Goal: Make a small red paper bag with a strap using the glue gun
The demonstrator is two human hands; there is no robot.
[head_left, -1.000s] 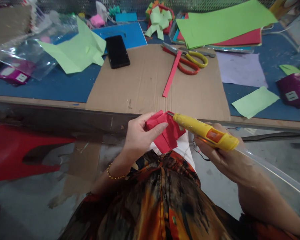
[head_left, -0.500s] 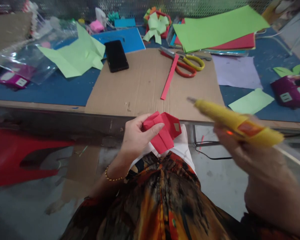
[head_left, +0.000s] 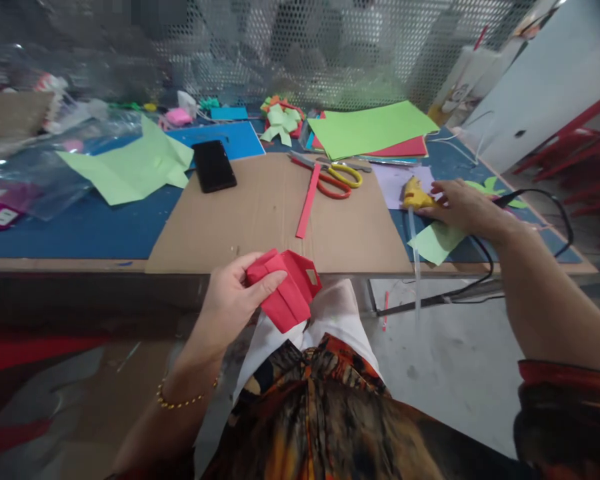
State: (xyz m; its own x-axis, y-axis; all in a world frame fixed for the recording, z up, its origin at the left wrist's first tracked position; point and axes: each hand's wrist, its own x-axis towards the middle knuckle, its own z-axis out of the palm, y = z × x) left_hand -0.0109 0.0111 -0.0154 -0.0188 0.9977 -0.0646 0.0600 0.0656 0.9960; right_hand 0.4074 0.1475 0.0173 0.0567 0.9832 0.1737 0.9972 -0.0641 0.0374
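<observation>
Left hand (head_left: 225, 297) is pinching red paper piece (head_left: 286, 303) — folded, flap (head_left: 300, 268) unclosed, narrow red paper strip (head_left: 309, 203) lying loose — right hand (head_left: 463, 205) is holding yellow plastic glue gun (head_left: 416, 193).

Worn on the head, the camera looks forward and down from close above the shirt (head_left: 305, 427), facing across the desk (head_left: 100, 230) to the far perforated screen (head_left: 360, 60); its wide view takes in the left hand (head_left: 230, 297), the right hand (head_left: 470, 210) and the floor (head_left: 445, 373).
</observation>
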